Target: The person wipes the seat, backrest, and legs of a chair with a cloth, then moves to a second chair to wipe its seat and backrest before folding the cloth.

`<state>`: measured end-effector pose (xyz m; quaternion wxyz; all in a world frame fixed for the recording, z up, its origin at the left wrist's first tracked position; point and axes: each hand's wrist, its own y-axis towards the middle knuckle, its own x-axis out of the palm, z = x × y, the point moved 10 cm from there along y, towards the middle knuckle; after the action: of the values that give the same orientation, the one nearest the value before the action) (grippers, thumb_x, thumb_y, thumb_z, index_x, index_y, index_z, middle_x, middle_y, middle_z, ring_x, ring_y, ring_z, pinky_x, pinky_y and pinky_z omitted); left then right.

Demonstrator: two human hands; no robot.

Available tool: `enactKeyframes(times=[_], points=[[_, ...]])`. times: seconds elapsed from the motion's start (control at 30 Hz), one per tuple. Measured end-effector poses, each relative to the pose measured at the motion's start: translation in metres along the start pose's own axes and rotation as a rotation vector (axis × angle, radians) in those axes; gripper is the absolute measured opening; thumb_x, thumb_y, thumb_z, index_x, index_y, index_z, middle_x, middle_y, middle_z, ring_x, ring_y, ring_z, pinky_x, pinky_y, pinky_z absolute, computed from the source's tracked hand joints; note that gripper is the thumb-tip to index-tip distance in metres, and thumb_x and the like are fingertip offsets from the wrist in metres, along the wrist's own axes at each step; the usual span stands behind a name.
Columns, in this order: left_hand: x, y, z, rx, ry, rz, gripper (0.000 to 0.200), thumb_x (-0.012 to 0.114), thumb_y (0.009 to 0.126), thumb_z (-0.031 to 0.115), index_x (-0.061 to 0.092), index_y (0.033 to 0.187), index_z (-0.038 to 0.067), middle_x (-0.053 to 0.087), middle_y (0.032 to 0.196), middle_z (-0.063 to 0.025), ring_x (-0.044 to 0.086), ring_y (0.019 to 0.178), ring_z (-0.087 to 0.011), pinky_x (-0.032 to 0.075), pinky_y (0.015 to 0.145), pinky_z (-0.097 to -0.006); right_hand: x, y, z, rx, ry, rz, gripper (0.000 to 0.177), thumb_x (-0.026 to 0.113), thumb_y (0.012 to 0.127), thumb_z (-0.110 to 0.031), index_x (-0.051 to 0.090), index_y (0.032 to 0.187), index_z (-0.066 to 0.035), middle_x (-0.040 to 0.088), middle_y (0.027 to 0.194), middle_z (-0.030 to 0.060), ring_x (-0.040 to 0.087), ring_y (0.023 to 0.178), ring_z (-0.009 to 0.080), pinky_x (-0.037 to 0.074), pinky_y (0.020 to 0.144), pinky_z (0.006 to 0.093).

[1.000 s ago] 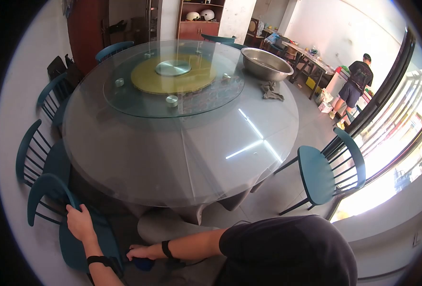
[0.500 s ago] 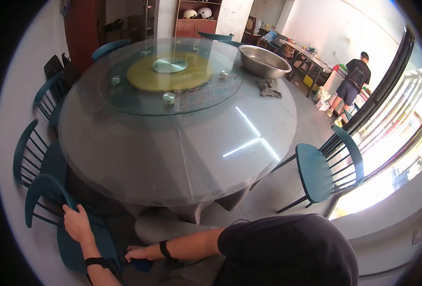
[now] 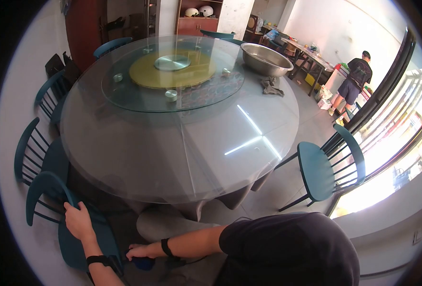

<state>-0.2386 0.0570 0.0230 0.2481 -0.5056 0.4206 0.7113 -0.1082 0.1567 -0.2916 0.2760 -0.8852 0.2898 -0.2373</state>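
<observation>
My left hand is closed around the end of the curved backrest of a teal chair at the lower left. Lower down, beside the edge of that chair's seat, my right hand is closed on a dark blue cloth. The cloth bulges out under the fingers, and part of it is hidden by the hand. Both wrists wear black bands.
A large round table with a glass turntable stands in front. On it are a metal basin and a grey rag. Teal chairs surround it, one at right. Another person stands far right.
The view has shifted very slightly. Both hands keep their places at the chair, with hardly any visible movement.
</observation>
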Motion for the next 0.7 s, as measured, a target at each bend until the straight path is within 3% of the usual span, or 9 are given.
enactKeyframes(times=[0.33, 0.43, 0.67, 0.7], points=[[0.011, 0.004, -0.006, -0.004, 0.010, -0.018, 0.034, 0.063, 0.099, 0.028, 0.057, 0.112, -0.003, 0.073, 0.097, -0.0251, 0.072, 0.092, -0.0434, 0.058, 0.081, -0.0514, 0.001, -0.006, 0.001, 0.006, 0.114, 0.004, 0.082, 0.074, 0.073, -0.031, 0.047, 0.146, -0.005, 0.059, 0.129, 0.0151, 0.062, 0.111, 0.0247, 0.052, 0.088, 0.0395], [0.011, 0.004, -0.007, -0.006, -0.001, -0.022, 0.033, 0.063, 0.099, 0.027, 0.057, 0.112, -0.003, 0.073, 0.098, -0.0248, 0.072, 0.092, -0.0435, 0.058, 0.081, -0.0515, -0.006, -0.007, 0.000, -0.008, 0.013, 0.072, 0.084, 0.074, 0.073, -0.031, 0.045, 0.148, -0.004, 0.059, 0.129, 0.0152, 0.062, 0.109, 0.0250, 0.052, 0.086, 0.0394], [0.012, 0.002, -0.007, 0.005, -0.007, -0.015, 0.032, 0.062, 0.100, 0.028, 0.055, 0.109, -0.002, 0.073, 0.098, -0.0242, 0.071, 0.093, -0.0437, 0.057, 0.081, -0.0516, -0.014, 0.004, 0.002, -0.056, 0.054, 0.119, 0.084, 0.074, 0.071, -0.032, 0.046, 0.146, -0.005, 0.059, 0.125, 0.0160, 0.061, 0.105, 0.0261, 0.051, 0.084, 0.0411], [0.010, 0.002, -0.006, 0.005, -0.009, -0.014, 0.032, 0.062, 0.100, 0.028, 0.055, 0.109, -0.002, 0.073, 0.098, -0.0242, 0.071, 0.093, -0.0437, 0.057, 0.081, -0.0516, -0.012, 0.003, 0.003, -0.025, 0.067, 0.075, 0.092, 0.073, 0.071, -0.033, 0.040, 0.152, -0.005, 0.054, 0.135, 0.0166, 0.057, 0.116, 0.0289, 0.049, 0.090, 0.0423]])
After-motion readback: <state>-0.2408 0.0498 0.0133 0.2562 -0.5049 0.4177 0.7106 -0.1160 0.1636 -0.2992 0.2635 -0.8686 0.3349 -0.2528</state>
